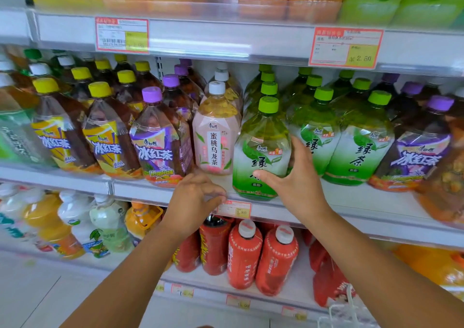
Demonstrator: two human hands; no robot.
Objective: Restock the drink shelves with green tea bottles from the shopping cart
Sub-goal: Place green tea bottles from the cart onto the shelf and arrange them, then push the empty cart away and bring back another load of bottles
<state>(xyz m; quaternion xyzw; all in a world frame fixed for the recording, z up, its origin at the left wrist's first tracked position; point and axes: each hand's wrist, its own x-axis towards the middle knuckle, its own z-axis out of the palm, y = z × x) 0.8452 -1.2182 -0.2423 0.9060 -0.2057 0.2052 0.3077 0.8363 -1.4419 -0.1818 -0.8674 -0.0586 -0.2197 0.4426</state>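
Observation:
A large green tea bottle (261,152) with a green cap stands at the front edge of the middle shelf (140,189). My right hand (293,179) is spread open against its lower right side, thumb across the label, fingers between it and the green tea bottle beside it (313,134). More green tea bottles (361,147) stand in rows behind and to the right. My left hand (195,202) hovers in front of the shelf edge, left of the bottle, fingers loosely curled and holding nothing. The shopping cart is out of view.
A pink peach oolong bottle (216,137) stands just left of the green tea, then purple-capped (160,142) and yellow-capped iced tea bottles (110,137). Red bottles (246,252) fill the shelf below. A price tag (234,209) sits on the shelf edge. Juice packs line the top shelf.

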